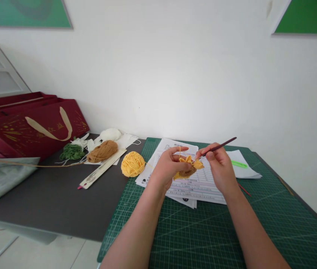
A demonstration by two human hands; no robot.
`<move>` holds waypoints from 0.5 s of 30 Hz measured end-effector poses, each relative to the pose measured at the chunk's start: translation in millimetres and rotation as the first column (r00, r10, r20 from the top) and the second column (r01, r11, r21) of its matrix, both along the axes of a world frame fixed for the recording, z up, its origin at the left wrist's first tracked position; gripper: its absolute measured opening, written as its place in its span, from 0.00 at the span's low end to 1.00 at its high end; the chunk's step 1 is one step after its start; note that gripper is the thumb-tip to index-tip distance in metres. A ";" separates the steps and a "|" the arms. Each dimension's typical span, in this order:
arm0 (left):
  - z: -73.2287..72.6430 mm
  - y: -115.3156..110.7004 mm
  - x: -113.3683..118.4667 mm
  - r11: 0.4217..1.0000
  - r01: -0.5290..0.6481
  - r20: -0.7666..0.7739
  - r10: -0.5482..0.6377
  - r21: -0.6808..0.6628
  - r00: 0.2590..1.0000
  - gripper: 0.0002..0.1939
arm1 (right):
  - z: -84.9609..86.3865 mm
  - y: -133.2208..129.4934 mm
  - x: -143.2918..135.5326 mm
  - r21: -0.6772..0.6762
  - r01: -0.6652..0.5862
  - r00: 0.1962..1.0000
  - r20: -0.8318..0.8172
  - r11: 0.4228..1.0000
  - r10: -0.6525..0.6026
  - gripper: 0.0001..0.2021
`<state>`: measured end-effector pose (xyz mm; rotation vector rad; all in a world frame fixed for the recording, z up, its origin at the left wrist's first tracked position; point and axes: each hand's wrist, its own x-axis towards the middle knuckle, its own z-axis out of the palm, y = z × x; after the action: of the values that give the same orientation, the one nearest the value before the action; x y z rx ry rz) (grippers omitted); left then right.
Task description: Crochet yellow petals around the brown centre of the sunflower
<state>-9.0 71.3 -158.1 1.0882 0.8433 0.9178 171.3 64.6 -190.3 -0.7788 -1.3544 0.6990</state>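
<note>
A dark table (71,201) carries the green cutting mat (197,239) on its right side. At the far left stand maroon paper bags (9,138), printed in gold, with a cream ribbon handle (their contents are hidden from this angle). Printed sheets (203,186) overlap on the mat, beneath the hands. The left hand (168,166) pinches the crochet piece between thumb and fingers, a yellow strand passing over its raised index finger; the right hand (221,166) closes narrowly around the hook. Brown yarn (102,151) lies near the bags, between green yarn (72,152) and a yellow ball (132,164) at the mat's edge. The crochet piece (188,172), above the sheets, is brown in the middle with ruffled yellow edges (petal-like, almost). The slim dark hook (222,145) slants up rightward, its tip at the yellow stitches.
</note>
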 end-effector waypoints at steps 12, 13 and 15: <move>0.6 1.4 3.6 0.997 -0.006 -0.128 -0.003 -0.076 0.992 0.18 | 10.7 -3.6 17.2 0.155 -0.090 0.964 0.260 0.984 0.047 0.06; 1.1 1.3 3.6 0.996 -0.001 -0.126 -0.010 -0.087 0.992 0.18 | 10.8 -3.7 17.4 0.166 -0.095 0.961 0.271 0.981 0.047 0.06; 2.0 1.0 3.4 0.994 0.005 -0.119 -0.018 -0.106 0.993 0.18 | 10.8 -3.6 17.5 0.186 -0.099 0.954 0.296 0.978 0.040 0.06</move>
<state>-5.6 72.3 -156.1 1.0633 0.9729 0.7948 188.8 61.0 -179.5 -0.6934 -1.6990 0.5055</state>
